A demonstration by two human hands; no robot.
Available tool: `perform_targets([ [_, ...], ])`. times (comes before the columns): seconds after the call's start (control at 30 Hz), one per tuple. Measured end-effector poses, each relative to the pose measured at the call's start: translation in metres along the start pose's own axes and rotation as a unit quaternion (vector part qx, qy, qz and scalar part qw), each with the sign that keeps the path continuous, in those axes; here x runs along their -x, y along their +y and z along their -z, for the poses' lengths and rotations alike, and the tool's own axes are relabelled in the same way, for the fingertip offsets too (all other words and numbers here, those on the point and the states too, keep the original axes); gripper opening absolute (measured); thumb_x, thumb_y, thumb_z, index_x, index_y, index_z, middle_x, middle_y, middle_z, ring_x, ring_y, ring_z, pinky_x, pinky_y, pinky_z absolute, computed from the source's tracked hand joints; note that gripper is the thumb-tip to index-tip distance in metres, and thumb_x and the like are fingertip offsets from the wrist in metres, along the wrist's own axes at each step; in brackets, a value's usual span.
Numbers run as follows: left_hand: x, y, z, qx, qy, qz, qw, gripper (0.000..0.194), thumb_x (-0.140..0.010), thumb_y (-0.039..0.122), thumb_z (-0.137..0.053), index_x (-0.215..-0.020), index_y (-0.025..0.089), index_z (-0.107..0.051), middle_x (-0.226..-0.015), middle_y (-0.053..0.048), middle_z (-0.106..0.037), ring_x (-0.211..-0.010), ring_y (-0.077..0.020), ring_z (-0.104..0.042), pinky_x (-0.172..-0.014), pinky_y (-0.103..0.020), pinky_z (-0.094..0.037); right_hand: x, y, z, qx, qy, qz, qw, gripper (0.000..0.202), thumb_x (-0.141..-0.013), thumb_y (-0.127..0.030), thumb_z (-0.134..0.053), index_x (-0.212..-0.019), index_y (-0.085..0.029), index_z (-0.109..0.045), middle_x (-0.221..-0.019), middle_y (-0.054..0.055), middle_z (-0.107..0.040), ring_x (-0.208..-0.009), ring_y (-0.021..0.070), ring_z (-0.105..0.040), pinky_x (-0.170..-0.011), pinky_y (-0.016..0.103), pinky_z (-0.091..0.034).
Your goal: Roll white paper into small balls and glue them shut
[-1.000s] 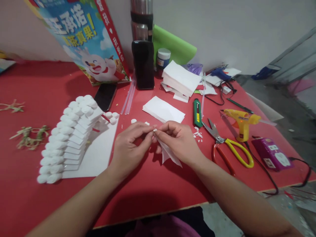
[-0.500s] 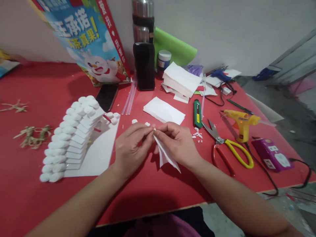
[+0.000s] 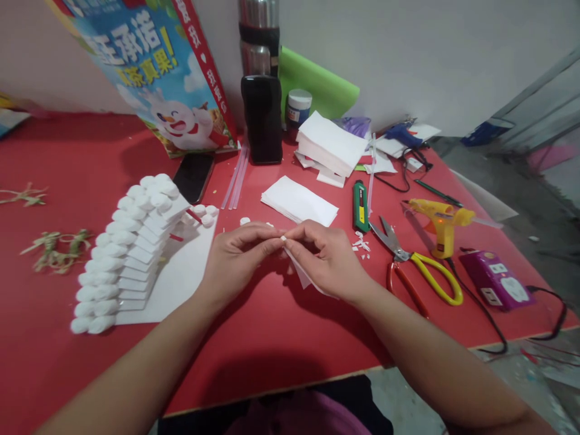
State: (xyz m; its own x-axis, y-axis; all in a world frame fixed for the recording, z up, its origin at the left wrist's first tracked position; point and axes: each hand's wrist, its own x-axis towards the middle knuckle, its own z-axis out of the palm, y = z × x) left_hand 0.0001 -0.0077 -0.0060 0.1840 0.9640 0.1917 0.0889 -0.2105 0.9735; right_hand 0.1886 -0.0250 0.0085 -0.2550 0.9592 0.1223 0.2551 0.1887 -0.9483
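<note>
Both hands meet over the red table, pinching one end of a white paper sheet (image 3: pixel 299 273). My left hand (image 3: pixel 240 257) is closed, its thumb and forefinger on the small rolled tip. From the same tip the sheet hangs down under my right hand (image 3: pixel 324 260), which is closed on it and hides much of it. Just beyond the fingers lies a stack of white paper (image 3: pixel 299 200). Left of my hands, a curved row of white paper rolls (image 3: pixel 111 251) with folded paper strips sits on a white board (image 3: pixel 181 290).
On the right lie scissors (image 3: pixel 410 257), a green utility knife (image 3: pixel 360 205), a yellow glue gun (image 3: pixel 439 217) and a purple power box (image 3: pixel 496 281) with cords. Behind stand a phone (image 3: pixel 263 121), a steel flask (image 3: pixel 259 36) and a printed bag (image 3: pixel 158 78). Dried-grass pieces (image 3: pixel 57 251) lie left.
The hanging part of the sheet has swung up and right, closer under my right hand. My fingers have drawn closer around the rolled tip. The view has shifted slightly.
</note>
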Motion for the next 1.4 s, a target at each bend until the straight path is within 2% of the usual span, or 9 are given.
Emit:
perform_targets([
  [0.4, 0.004, 0.004, -0.002, 0.045, 0.023, 0.047, 0.998, 0.002, -0.084, 0.021, -0.083, -0.083, 0.023, -0.082, -0.083, -0.003, -0.079, -0.07, -0.0167, -0.072, -0.061, -0.027, -0.059, 0.002, -0.003, -0.003, 0.096, 0.035, 0.038, 0.994, 0.015, -0.103, -0.03, -0.062, -0.092, -0.021, -0.066, -0.084, 0.003, -0.076, -0.072, 0.0148, -0.068, -0.068, 0.028, -0.05],
  [0.5, 0.004, 0.005, -0.002, 0.069, 0.005, 0.072, 0.995, 0.003, -0.089, 0.023, -0.078, -0.087, 0.021, -0.078, -0.071, -0.001, -0.073, -0.053, -0.0144, -0.066, -0.049, -0.026, -0.054, -0.001, -0.003, 0.0, -0.021, 0.024, -0.037, 0.999, 0.019, -0.099, -0.039, -0.068, -0.091, -0.022, -0.064, -0.083, 0.003, -0.076, -0.072, 0.0167, -0.071, -0.068, 0.029, -0.054],
  [0.57, 0.004, 0.005, 0.0, 0.087, -0.001, 0.089, 0.992, 0.004, -0.091, 0.025, -0.076, -0.09, 0.021, -0.075, -0.064, 0.002, -0.069, -0.045, -0.0124, -0.06, -0.044, -0.025, -0.05, -0.006, -0.001, 0.006, -0.205, -0.02, -0.141, 0.968, 0.03, -0.095, -0.052, -0.072, -0.095, -0.023, -0.061, -0.083, 0.003, -0.076, -0.071, 0.02, -0.075, -0.069, 0.034, -0.06],
  [0.63, 0.003, 0.003, 0.002, 0.095, -0.005, 0.091, 0.991, 0.003, -0.092, 0.026, -0.076, -0.092, 0.023, -0.075, -0.064, 0.003, -0.067, -0.042, -0.0098, -0.053, -0.042, -0.025, -0.046, -0.011, 0.002, 0.011, -0.369, -0.097, -0.231, 0.895, 0.041, -0.095, -0.062, -0.069, -0.102, -0.024, -0.059, -0.086, 0.005, -0.077, -0.075, 0.0248, -0.078, -0.073, 0.042, -0.065],
  [0.7, 0.003, 0.003, 0.002, 0.089, -0.016, 0.076, 0.993, 0.002, -0.092, 0.025, -0.076, -0.091, 0.024, -0.076, -0.067, 0.002, -0.069, -0.044, -0.0094, -0.053, -0.045, -0.025, -0.047, -0.015, 0.006, 0.012, -0.451, -0.175, -0.278, 0.83, 0.045, -0.097, -0.065, -0.063, -0.107, -0.022, -0.06, -0.089, 0.008, -0.078, -0.081, 0.0274, -0.08, -0.079, 0.049, -0.066],
  [0.77, 0.002, 0.006, 0.002, 0.084, -0.025, 0.066, 0.994, 0.003, -0.092, 0.025, -0.076, -0.089, 0.023, -0.077, -0.068, 0.001, -0.07, -0.046, -0.0107, -0.055, -0.047, -0.026, -0.049, -0.017, 0.008, 0.01, -0.475, -0.21, -0.287, 0.805, 0.041, -0.1, -0.06, -0.062, -0.107, -0.02, -0.061, -0.087, 0.007, -0.077, -0.081, 0.0264, -0.08, -0.082, 0.05, -0.067],
  [1.03, 0.001, 0.008, 0.004, 0.058, -0.009, 0.047, 0.997, 0.005, -0.088, 0.027, -0.08, -0.088, 0.022, -0.08, -0.087, -0.003, -0.075, -0.047, -0.008, -0.054, -0.045, -0.024, -0.048, -0.013, 0.005, 0.006, -0.428, -0.128, -0.277, 0.851, 0.034, -0.088, -0.045, -0.084, -0.1, -0.019, -0.066, -0.073, 0.003, -0.075, -0.07, 0.02, -0.076, -0.072, 0.041, -0.07],
  [1.23, -0.003, 0.006, 0.006, -0.026, 0.001, -0.011, 1.0, 0.002, -0.087, 0.023, -0.079, -0.085, 0.023, -0.079, -0.089, -0.003, -0.078, -0.079, -0.0177, -0.072, -0.074, -0.029, -0.059, -0.013, 0.009, 0.016, -0.413, -0.13, -0.301, 0.85, 0.032, -0.081, -0.036, -0.091, -0.097, -0.017, -0.072, -0.079, 0.001, -0.075, -0.069, 0.0193, -0.076, -0.071, 0.039, -0.07],
  [1.4, -0.002, 0.007, 0.005, -0.053, 0.011, -0.03, 0.998, 0.004, -0.088, 0.021, -0.076, -0.084, 0.023, -0.078, -0.091, -0.004, -0.079, -0.083, -0.0187, -0.072, -0.077, -0.031, -0.059, -0.014, 0.006, 0.016, -0.38, -0.116, -0.307, 0.865, 0.034, -0.074, -0.033, -0.095, -0.092, -0.017, -0.071, -0.078, 0.002, -0.077, -0.07, 0.0199, -0.077, -0.072, 0.037, -0.068],
])
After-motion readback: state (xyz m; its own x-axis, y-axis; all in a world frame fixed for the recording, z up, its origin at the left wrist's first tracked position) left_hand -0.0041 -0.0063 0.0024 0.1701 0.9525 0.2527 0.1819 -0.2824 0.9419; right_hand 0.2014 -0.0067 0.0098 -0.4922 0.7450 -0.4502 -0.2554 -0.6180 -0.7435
